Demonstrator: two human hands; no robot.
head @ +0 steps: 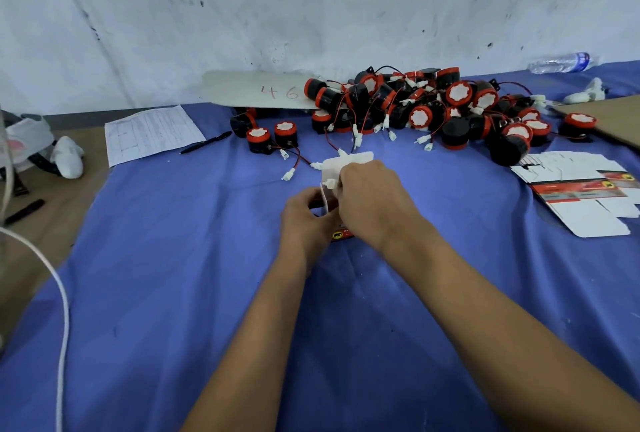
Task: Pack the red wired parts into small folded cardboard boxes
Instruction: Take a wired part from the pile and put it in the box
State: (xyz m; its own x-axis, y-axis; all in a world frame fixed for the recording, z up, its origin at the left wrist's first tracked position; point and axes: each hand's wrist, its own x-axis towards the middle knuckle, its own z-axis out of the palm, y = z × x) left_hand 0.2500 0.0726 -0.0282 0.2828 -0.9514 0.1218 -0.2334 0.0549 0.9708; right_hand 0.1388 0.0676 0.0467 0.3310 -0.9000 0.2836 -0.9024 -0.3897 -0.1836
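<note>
The small cardboard box [341,223], white inside with a red printed panel, sat mid-cloth on the blue cloth [173,293], held between both hands. The left hand [304,220] curled round its near side; the right hand [370,199] pinched a white connector [330,184] at the open flap [346,163]. Judging by this, a part was being tucked in; next the wire must go fully inside before closing. Behind lay the pile of red-and-black wired parts [433,109], and flat box blanks [585,196] to the right.

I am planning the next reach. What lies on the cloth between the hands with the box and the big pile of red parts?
In the head view, between the small box and the pile lie only loose red-black wires with white connectors on the blue cloth.
</note>
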